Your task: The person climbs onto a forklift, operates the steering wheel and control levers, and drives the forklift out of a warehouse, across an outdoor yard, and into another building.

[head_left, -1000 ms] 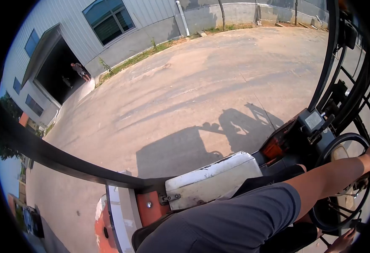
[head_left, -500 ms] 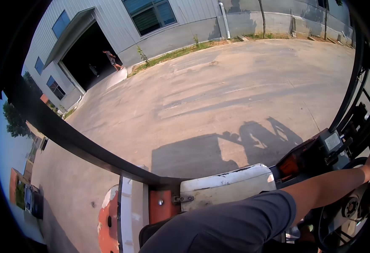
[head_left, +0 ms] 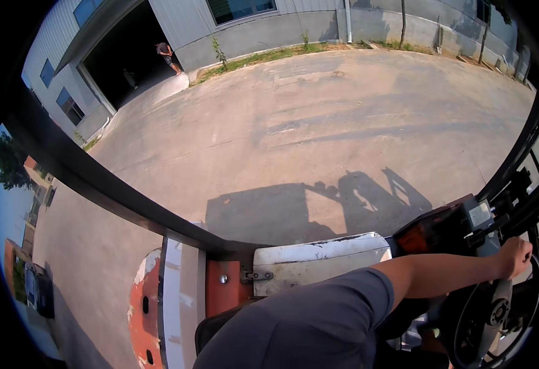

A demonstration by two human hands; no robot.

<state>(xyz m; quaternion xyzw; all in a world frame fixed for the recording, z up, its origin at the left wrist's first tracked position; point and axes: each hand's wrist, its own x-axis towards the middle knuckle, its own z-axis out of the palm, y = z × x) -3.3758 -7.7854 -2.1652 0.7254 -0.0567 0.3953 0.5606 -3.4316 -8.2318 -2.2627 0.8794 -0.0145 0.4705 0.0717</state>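
Note:
My left hand (head_left: pixel 515 258) is closed in a fist at the upper rim of a black steering wheel (head_left: pixel 537 301), at the right of the view. Its fingers wrap over the grip, so the exact spot they hold is hidden. The wheel has a pale spoke and a round dark hub (head_left: pixel 499 312). My left arm, in a dark grey short sleeve (head_left: pixel 318 313), stretches across the bottom of the view to the wheel. My right hand is out of view.
Beside me are a worn white cover (head_left: pixel 322 261), a dark frame post (head_left: pixel 110 190) and an orange-red body panel (head_left: pixel 146 307). A person (head_left: pixel 166 55) stands at the building's large doorway (head_left: pixel 125 55). The vehicle's shadow (head_left: pixel 257 212) lies on concrete. A car (head_left: pixel 38 289) is at far left.
My left hand has moved from the wheel's far right side to its upper rim, and the wheel's spoke has turned. The view has shifted, and the person at the doorway has changed posture.

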